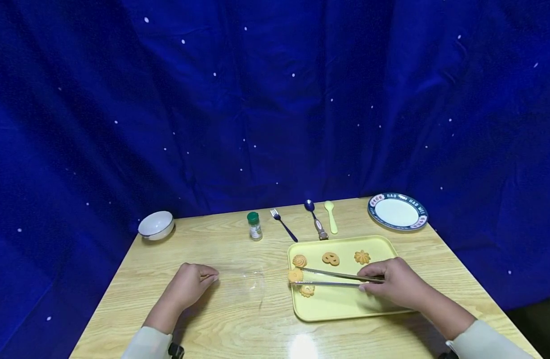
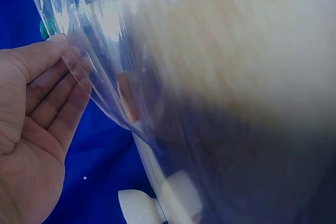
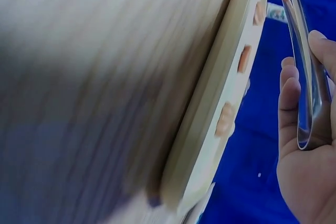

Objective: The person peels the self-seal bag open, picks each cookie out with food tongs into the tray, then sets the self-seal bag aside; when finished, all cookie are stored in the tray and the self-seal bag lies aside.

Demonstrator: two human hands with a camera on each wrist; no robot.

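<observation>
My left hand point(image 1: 185, 286) pinches the edge of a clear plastic bag point(image 2: 115, 77) between thumb and fingers. The bag stretches rightward over the table towards a yellow tray point(image 1: 338, 306). In my right hand point(image 1: 398, 281) is a pair of metal tongs point(image 1: 333, 284), pointing left across the tray. Between their tips sits a round cookie point(image 1: 295, 275), over the tray's left edge. Several other cookies lie on the tray: a swirled one point(image 1: 299, 261), a pretzel-shaped one point(image 1: 331, 259), a flower-shaped one point(image 1: 362, 257) and a ring-like one point(image 1: 307, 291).
Behind the tray lie a fork point(image 1: 284, 227), a dark spoon point(image 1: 314, 214) and a pale yellow spoon point(image 1: 331, 217). A green-capped jar point(image 1: 254, 227) stands left of them. A white bowl point(image 1: 156, 225) is at the back left corner, a blue-rimmed plate point(image 1: 397, 212) at the back right.
</observation>
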